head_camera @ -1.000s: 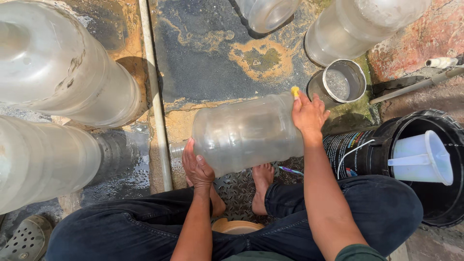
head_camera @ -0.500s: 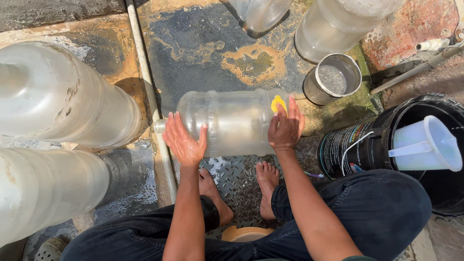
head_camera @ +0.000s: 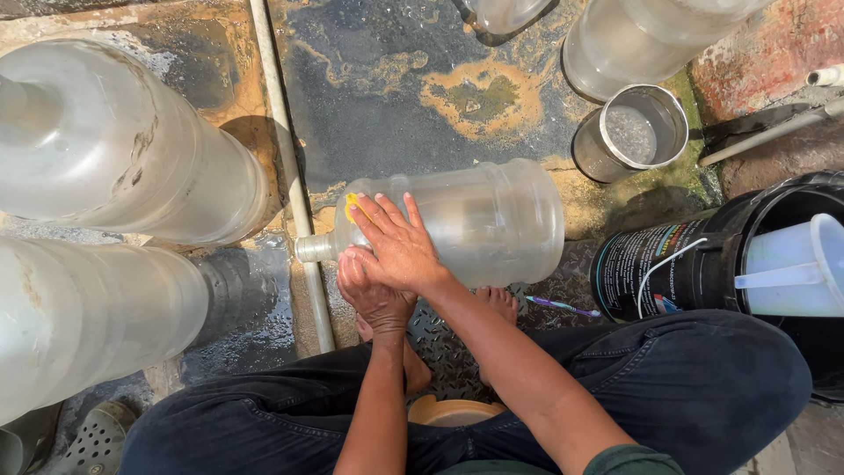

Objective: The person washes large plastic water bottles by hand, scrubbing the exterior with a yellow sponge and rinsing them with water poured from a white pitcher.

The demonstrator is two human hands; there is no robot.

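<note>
Wet, rust-stained ground fills the view, dark with water and patched orange, with a pale pipe running from twelve to six o'clock left of centre.

At the middle lies a large clear plastic water jug on its side, neck pointing to nine o'clock and touching the pipe. The right hand lies flat on the jug's shoulder near the neck, fingers spread, pressing a small yellow scrubbing pad against the plastic under the fingertips. The left hand sits just below it, at the jug's underside by the neck; its fingers are curled beneath the right hand and I cannot tell how they grip. Judging by the scrubbing pad at the shoulder and the wet floor, the outside of the jug is being scrubbed; nothing shows how much of its wall is done or left.

Bare feet rest on a metal plate just under the jug, with a slim purple toothbrush beside them. At three o'clock stands a black bucket with a translucent jug inside. At one o'clock stands a steel cup holding grey powder. Two large cloudy jugs lie at nine o'clock, more at twelve.
</note>
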